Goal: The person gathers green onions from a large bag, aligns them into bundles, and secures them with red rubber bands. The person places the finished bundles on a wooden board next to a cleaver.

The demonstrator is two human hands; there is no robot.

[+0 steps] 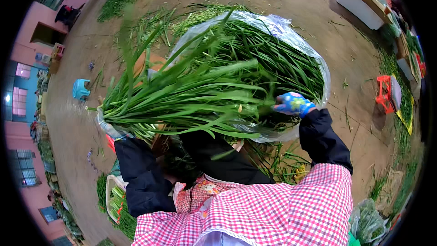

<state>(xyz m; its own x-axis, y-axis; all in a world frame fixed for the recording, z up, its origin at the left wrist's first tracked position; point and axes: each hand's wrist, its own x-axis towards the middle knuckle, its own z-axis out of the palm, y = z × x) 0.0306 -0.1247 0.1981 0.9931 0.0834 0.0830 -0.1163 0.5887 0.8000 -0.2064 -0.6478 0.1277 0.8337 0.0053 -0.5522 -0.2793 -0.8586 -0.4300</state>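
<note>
My left hand (108, 122), in a patterned glove, grips a large bunch of garlic chives (182, 102) around its pale stem ends. The long flat leaves fan out to the right and upward, some smeared by motion. At their far tips is my right hand (293, 104), in a blue flowered glove, its fingers drawn together. Blurred greenery hides what they pinch. Under and behind the bunch lies a big clear plastic bag (324, 70), spread wide and heaped with more long green leaves (277, 57).
Loose leaves and trimmings (195, 17) litter the brown floor. A blue stool (81, 89) stands at left, a red stool (385, 94) at right. White boxes (357, 2) are at the far right. A pale basket of bundled greens (117, 200) sits by my left elbow.
</note>
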